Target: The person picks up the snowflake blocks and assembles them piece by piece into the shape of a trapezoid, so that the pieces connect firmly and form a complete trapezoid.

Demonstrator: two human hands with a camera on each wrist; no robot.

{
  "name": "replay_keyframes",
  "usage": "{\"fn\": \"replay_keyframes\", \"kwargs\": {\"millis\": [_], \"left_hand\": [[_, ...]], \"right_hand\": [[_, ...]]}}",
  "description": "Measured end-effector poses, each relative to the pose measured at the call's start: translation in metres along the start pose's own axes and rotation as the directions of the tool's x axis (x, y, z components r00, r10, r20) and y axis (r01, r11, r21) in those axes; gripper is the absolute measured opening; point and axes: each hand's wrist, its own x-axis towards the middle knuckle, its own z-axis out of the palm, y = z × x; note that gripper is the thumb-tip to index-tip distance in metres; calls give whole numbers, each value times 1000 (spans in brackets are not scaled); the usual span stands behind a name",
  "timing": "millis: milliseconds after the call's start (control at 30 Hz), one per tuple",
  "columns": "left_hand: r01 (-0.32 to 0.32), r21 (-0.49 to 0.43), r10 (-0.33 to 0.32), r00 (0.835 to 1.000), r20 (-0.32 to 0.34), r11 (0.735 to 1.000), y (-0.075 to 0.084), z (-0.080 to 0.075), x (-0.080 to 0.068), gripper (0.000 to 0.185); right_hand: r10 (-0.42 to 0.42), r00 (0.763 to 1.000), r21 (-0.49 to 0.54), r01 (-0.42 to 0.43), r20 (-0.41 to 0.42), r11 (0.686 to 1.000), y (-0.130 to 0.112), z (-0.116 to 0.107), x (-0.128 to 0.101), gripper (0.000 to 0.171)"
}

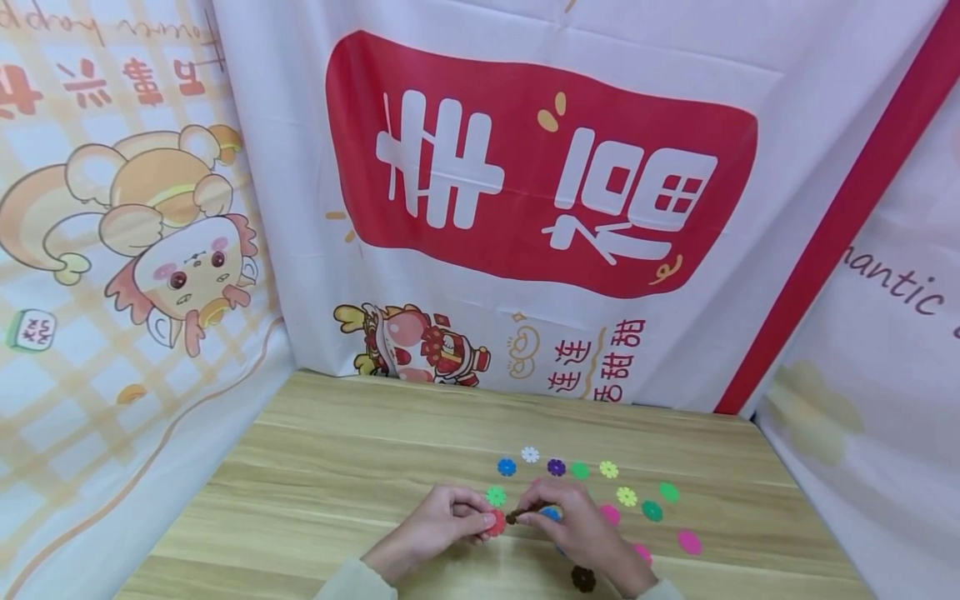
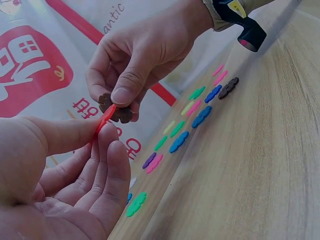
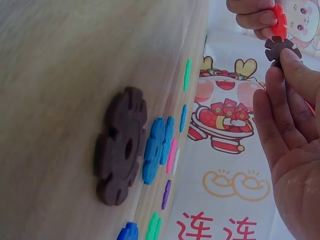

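Observation:
Thumb and fingers of my left hand [image 1: 450, 521] pinch a red notched snowflake building disc [image 1: 496, 523] just over the table. My right hand [image 1: 576, 521] pinches a dark brown disc [image 2: 120, 116] of the same kind, with slots around its rim. The two discs meet edge to edge and stand at an angle to each other, the red one [image 3: 281, 22] right at the brown one's rim. Close by the left fingertips lies a light green disc [image 1: 496, 496]. A blue disc [image 1: 551, 514] lies partly hidden beneath the right hand.
Several loose discs are spread on the wooden table [image 1: 337, 458]: a white disc [image 1: 530, 454], a purple disc [image 1: 557, 467], a pink disc [image 1: 690, 542] and another brown disc [image 3: 122, 147] near the right wrist. Printed cloth [image 1: 300, 208] hangs around the table's back and sides.

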Motion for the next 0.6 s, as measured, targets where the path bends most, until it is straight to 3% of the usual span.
{"fn": "replay_keyframes", "kwargs": {"millis": [267, 467, 600], "left_hand": [[-17, 29, 17, 1000, -12, 999, -2, 3, 2, 25], [-17, 76, 24, 996, -86, 997, -2, 10, 6, 19], [-10, 78, 20, 993, -120, 997, -2, 12, 9, 18]], "right_hand": [[-35, 999, -43, 36, 25, 998, -5, 0, 5, 15], [-90, 996, -175, 90, 6, 980, -13, 1, 11, 17], [-131, 991, -188, 128, -4, 974, -12, 0, 14, 16]]}}
